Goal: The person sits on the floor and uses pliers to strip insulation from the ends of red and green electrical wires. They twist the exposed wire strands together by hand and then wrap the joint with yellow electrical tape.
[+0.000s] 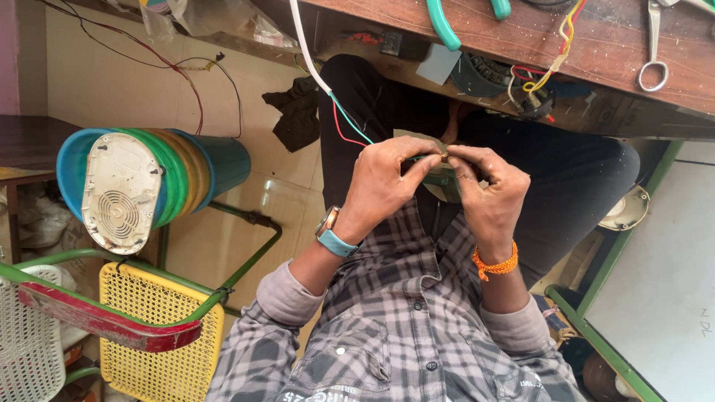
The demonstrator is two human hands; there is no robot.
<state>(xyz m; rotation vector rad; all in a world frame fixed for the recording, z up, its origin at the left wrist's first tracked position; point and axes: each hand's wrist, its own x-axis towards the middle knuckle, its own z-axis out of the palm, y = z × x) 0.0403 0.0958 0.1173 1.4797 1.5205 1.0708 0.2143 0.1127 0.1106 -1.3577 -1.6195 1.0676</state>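
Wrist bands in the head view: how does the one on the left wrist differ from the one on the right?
The band on the left wrist is a wide, smooth blue strap carrying a watch; the band on the right wrist is a thin orange braided thread with nothing on it. The blue one sits flat, while the orange one has a loose knotted end. Both sit just below the rolled plaid cuffs.

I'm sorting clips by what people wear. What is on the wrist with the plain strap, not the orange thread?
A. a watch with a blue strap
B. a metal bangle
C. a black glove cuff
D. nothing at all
A: the left hand has a watch with a blue strap at its wrist, while the right hand has an orange thread band.
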